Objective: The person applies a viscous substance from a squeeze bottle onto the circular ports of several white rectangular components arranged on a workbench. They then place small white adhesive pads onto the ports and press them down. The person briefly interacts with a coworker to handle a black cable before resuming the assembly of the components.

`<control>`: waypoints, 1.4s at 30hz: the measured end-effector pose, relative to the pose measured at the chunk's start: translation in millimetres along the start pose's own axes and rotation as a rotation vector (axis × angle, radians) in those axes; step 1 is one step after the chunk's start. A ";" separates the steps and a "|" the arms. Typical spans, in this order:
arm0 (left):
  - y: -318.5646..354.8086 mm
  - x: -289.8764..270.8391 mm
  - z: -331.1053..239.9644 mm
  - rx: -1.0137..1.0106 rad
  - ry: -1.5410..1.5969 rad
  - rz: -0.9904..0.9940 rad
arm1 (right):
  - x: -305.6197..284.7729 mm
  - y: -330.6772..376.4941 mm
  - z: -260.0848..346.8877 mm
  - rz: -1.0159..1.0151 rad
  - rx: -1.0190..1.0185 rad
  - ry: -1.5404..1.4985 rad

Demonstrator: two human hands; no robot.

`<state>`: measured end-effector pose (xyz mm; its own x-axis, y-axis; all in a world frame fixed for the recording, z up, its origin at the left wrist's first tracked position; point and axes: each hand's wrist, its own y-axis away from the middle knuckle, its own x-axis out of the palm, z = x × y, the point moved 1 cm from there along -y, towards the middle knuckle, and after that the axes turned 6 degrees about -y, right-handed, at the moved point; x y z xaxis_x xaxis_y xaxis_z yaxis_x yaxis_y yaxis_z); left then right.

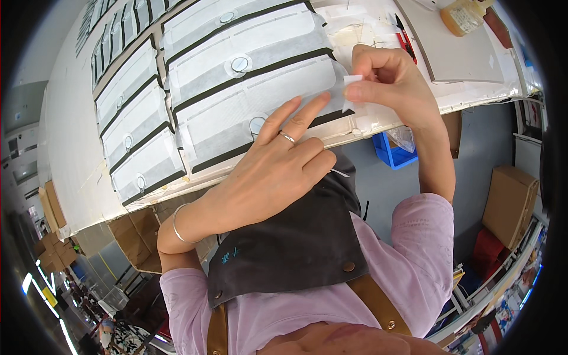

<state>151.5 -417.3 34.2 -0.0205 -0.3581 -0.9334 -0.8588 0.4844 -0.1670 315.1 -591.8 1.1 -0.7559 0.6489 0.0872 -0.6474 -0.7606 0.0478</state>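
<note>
My left hand (269, 168) lies on the nearest large white sheet piece (204, 127). Its index and middle fingers are stretched out flat, while the other fingers bend in. This piece has black edges and a round ring (257, 125) near its middle, partly hidden behind my fingers. At the right end of the same piece, my right hand (390, 83) is closed in a pinch on a small white paper-like strip (352, 78). The strip stands up from the piece's corner; whether it is stuck there I cannot tell.
More white pieces with black edges (248, 38) lie in rows across the white table (71, 160), smaller ones (133, 139) to the left. Scissors-like snips with red handles (407, 47), a grey board (455, 56) and a bottle of amber liquid (462, 18) are at right. A blue bin (390, 155) sits below the edge.
</note>
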 end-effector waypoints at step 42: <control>-23.9 -16.1 25.3 0.044 0.064 0.113 | 16.4 33.2 -5.1 -0.308 -0.124 0.440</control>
<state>185.3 -402.9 45.2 -0.1496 -0.3491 -0.9251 -0.8259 0.5585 -0.0772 280.7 -606.4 -1.0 -0.4814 0.8087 -0.3380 -0.8317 -0.5432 -0.1149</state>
